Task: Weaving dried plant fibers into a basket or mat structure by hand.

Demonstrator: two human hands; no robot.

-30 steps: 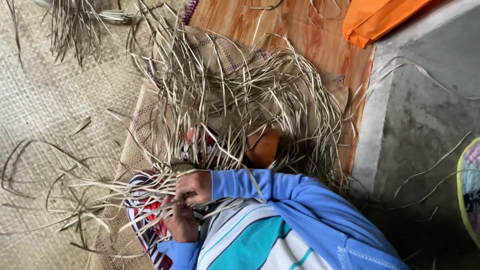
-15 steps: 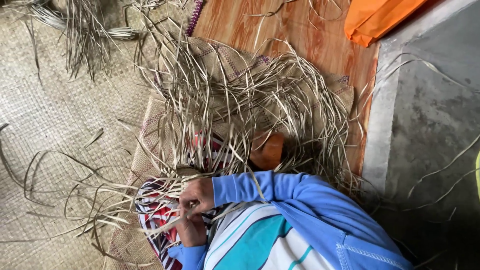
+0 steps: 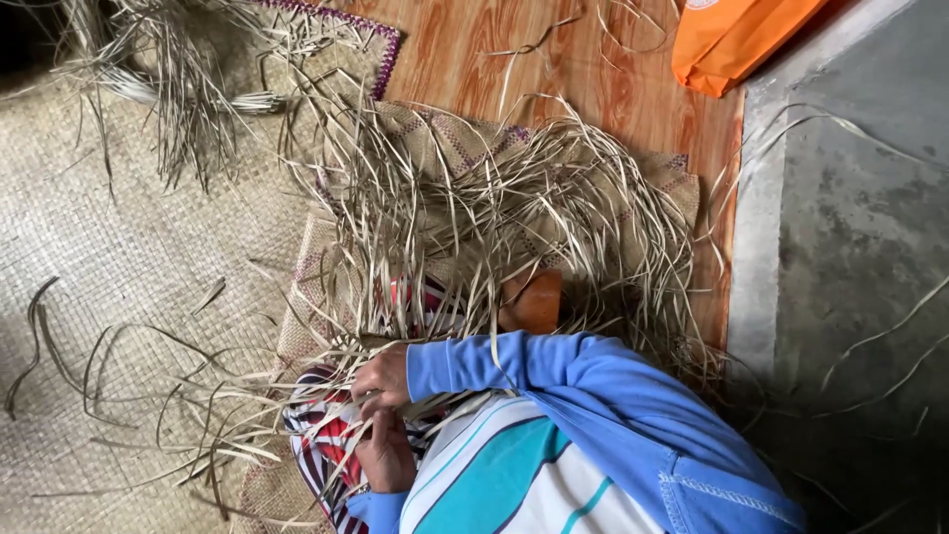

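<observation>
My right hand, in a blue sleeve, is closed on a bunch of dried straw strips that fan out from a partly woven mat. Just below it, my left hand pinches the same strips against a red, white and navy striped cloth on my lap. Loose strip ends spread out to the left of both hands and hide part of my fingers.
A large woven mat covers the floor at left, with another bundle of straw at the top left. Wooden flooring lies beyond, an orange bag at top right, grey concrete along the right. A small brown block lies among the strips.
The view has shifted slightly, so the scene sits lower and further right. Both hands stay closed on the strips at the mat's edge, with only small finger movements.
</observation>
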